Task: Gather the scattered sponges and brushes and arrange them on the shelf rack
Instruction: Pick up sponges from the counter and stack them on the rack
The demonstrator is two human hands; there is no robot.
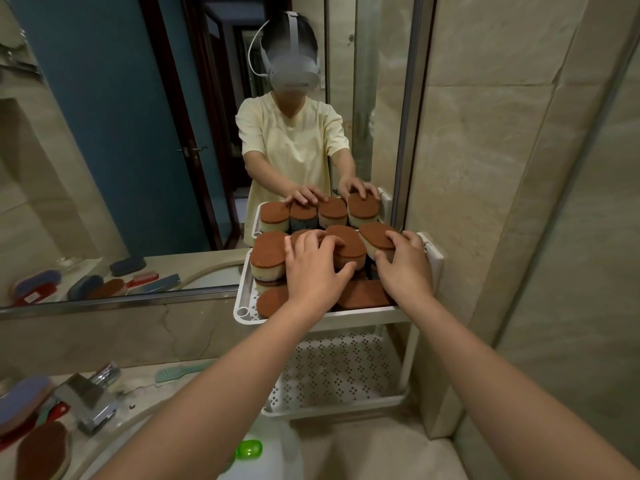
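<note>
Several brown-topped oval sponges point(268, 256) are stacked on the top tier of a white shelf rack point(242, 311) against the mirror. My left hand point(313, 268) lies over a middle sponge, fingers curled on its far edge and thumb against the neighbouring sponge point(349, 249). My right hand point(407, 263) grips the rightmost sponge point(375, 237) on the upper layer, thumb on its near side. More sponges point(363, 294) lie flat underneath.
The rack's lower tier point(332, 368) is a perforated white tray. On the counter at lower left lie a blue brush point(20, 400), another brown sponge point(41, 452), a green brush handle point(180, 372) and a chrome faucet point(90, 400). A tiled wall closes the right.
</note>
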